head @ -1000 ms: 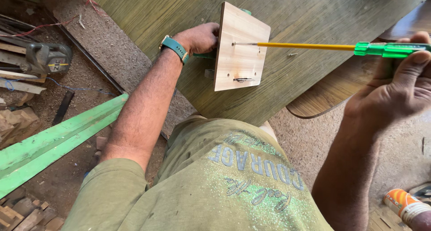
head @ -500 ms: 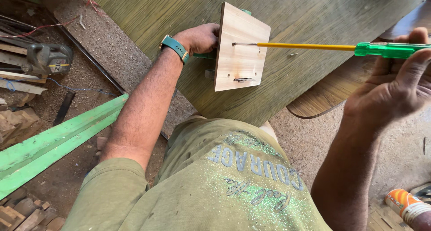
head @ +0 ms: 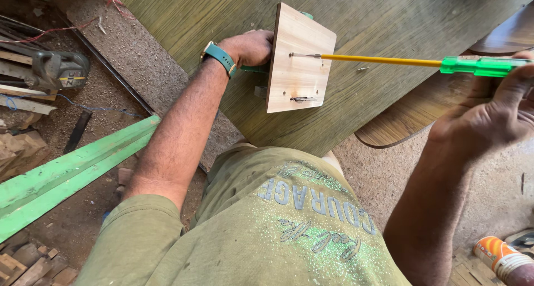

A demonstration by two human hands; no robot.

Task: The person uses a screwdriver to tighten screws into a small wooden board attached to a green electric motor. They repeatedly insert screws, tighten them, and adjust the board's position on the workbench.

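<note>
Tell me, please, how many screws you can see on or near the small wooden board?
3. One under the screwdriver tip near the top of the small wooden board, one lower on it, and one loose on the panel. Others may be hidden behind the board.

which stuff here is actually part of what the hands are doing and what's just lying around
In use:
- left hand steadying the small wooden block
- right hand on the green-handled screwdriver, its tip at the block
- large wooden board under the block

Lying about:
- power saw
- green painted plank
- wood scraps
- orange tube
</note>
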